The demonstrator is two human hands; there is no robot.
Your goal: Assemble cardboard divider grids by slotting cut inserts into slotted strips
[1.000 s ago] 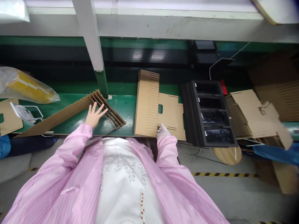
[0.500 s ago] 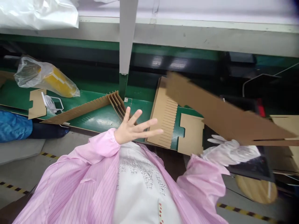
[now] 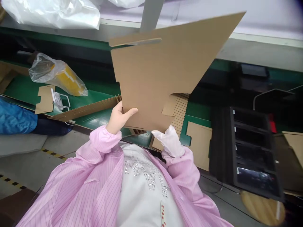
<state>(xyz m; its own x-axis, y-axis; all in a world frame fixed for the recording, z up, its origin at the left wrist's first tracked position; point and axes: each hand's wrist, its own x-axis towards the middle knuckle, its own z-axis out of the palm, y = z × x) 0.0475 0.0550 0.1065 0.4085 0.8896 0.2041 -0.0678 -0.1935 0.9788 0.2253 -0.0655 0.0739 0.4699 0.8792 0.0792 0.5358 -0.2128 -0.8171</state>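
A large flat cardboard sheet [image 3: 151, 72] with a long slot near its upper left edge and a notch at its lower right is raised in front of me. My bare left hand [image 3: 120, 118] grips its lower left edge, thumb across the near face and the other fingers mostly hidden behind. At the lower right corner, my white-gloved right hand [image 3: 171, 142] pinches the sheet. Behind it lies a slotted cardboard strip stack [image 3: 181, 110], partly covered. A notched cardboard piece [image 3: 200, 142] rests to the right of that stack.
Left on the green bench [image 3: 97, 118] are slotted dividers [image 3: 90, 108], a small white fan [image 3: 59, 99] and a clear bag with something yellow [image 3: 68, 78]. A black tray with several compartments [image 3: 255, 151] stands right, above a round wooden stool [image 3: 262, 208]. Blue clothing [image 3: 16, 116] shows far left.
The cardboard sheet has swung from the right to in front of me, carried by my right hand. My left hand, spread and unoccupied before, has closed on its left edge. The black tray is now uncovered.
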